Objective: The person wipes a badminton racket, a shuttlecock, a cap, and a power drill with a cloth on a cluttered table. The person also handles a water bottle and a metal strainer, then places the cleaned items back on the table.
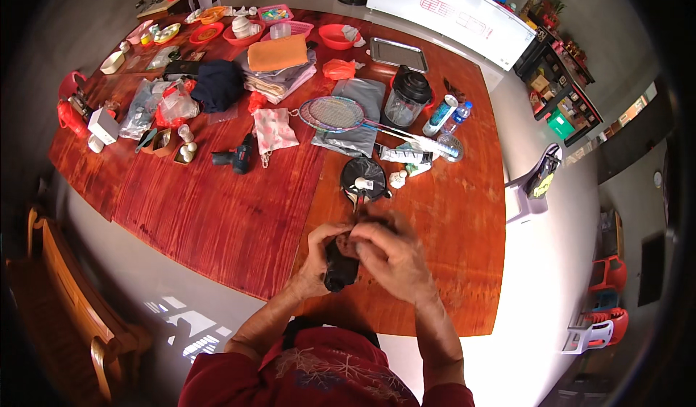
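Observation:
My left hand [317, 258] is wrapped round a small dark object [341, 268] over the near edge of the table; its kind is hard to make out. My right hand [397, 262] is curled at the top of that object, its fingers partly blurred, and what they pinch is hidden. Just beyond the hands lies a round black paddle-shaped thing [373, 169] with a small white ball-like piece [360, 183] on it. A white shuttlecock [397, 180] is to its right.
Badminton rackets [332, 114] lie on a grey bag [362, 91]. Near them stand a dark-lidded clear jar [406, 102], a tube [440, 114] and a water bottle [458, 115]. Further left are a cordless drill [239, 157], a patterned pouch [274, 129] and folded cloths [278, 55].

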`<act>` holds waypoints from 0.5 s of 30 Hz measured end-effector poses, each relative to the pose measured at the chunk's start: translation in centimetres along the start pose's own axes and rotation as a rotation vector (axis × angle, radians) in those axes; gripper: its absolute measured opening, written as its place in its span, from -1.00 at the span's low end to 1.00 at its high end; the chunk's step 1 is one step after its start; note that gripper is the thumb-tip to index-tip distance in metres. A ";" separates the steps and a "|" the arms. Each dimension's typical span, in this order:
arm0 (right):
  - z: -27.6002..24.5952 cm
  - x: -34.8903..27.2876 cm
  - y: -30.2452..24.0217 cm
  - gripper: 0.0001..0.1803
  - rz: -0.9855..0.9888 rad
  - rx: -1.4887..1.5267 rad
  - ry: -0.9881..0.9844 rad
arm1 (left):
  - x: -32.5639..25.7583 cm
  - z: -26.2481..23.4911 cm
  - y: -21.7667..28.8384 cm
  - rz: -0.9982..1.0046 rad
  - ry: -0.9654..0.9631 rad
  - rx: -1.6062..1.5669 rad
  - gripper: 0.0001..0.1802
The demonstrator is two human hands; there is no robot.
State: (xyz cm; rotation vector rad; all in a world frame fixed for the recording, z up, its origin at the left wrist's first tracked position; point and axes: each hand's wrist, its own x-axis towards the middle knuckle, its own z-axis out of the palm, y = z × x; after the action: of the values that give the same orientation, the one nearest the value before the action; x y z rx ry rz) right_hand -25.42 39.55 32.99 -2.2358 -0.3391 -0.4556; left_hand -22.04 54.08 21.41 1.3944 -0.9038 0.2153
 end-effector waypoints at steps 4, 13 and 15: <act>-0.8 -0.6 1.3 -0.77 0.051 -0.186 0.066 | 0.5 0.1 0.6 -0.042 -0.085 -0.195 -0.01; 1.6 0.0 -0.7 -0.66 0.035 -0.076 0.024 | -0.1 -0.5 2.5 -0.474 0.037 -0.487 -0.20; 2.2 -1.1 0.8 -0.68 0.062 0.064 0.047 | 0.0 -1.0 2.5 -0.603 0.032 -0.632 -0.25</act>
State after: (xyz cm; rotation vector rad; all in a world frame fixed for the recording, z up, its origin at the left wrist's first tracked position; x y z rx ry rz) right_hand -25.64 40.63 30.69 -2.1635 -0.2553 -0.4570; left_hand -23.23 55.56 23.37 1.0002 -0.4270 -0.4709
